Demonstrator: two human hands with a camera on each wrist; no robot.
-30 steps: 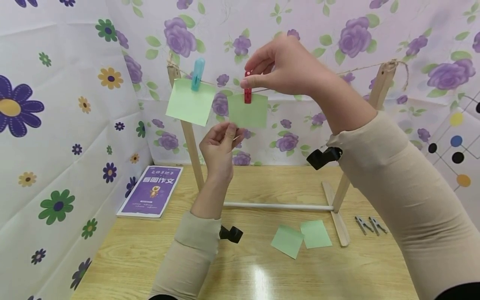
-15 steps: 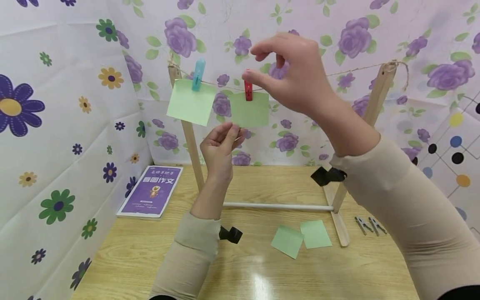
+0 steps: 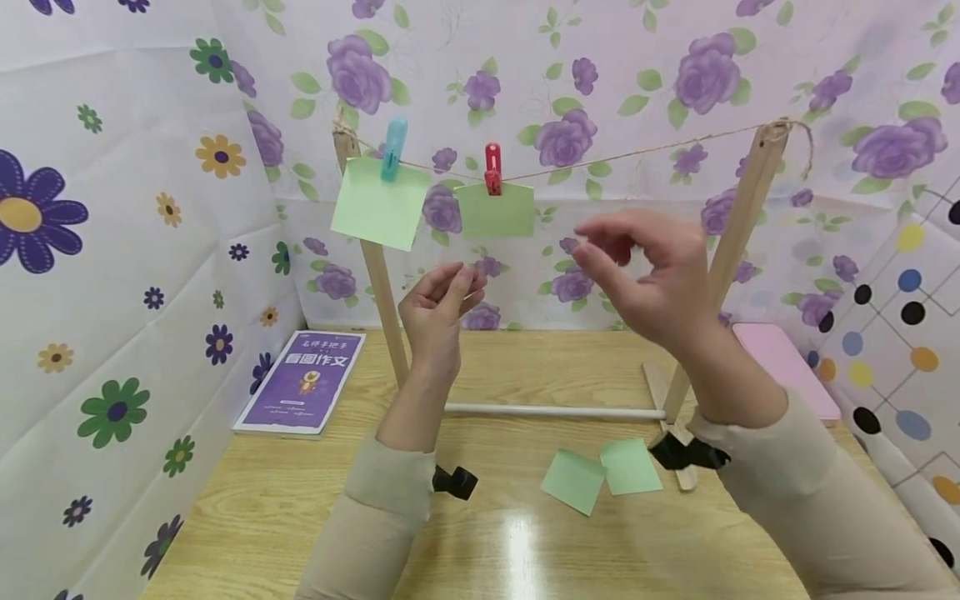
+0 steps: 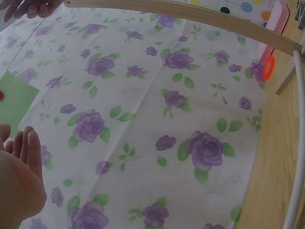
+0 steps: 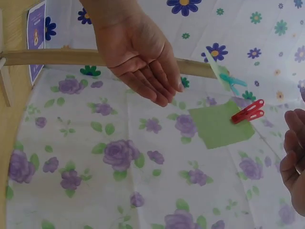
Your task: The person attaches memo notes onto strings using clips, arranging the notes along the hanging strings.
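A green sticky note [image 3: 498, 215] hangs from the twine [image 3: 637, 152], held by a red clothespin [image 3: 492, 169]. To its left, a light blue clothespin [image 3: 393, 148] holds another green note [image 3: 381, 204], which tilts on the line. Just below the middle note is my left hand [image 3: 438, 308], its fingers loosely bent and nothing in them; the right wrist view shows a gap between them and the paper [image 5: 221, 126]. My right hand [image 3: 652, 267] hovers in front of the right post, thumb and fingers apart, also holding nothing.
Wooden posts [image 3: 738, 217] carry the twine, with a white bar [image 3: 555, 412] low between them. Two green notes [image 3: 573, 481] lie on the table. A purple book [image 3: 303, 382] is at left, a pink flat object [image 3: 783, 367] at right. An orange-red ring [image 4: 269, 67] shows behind.
My right hand has let go of the red clothespin and moved down and right. My left hand has released the note's lower edge and dropped slightly; the note hangs from the clothespin.
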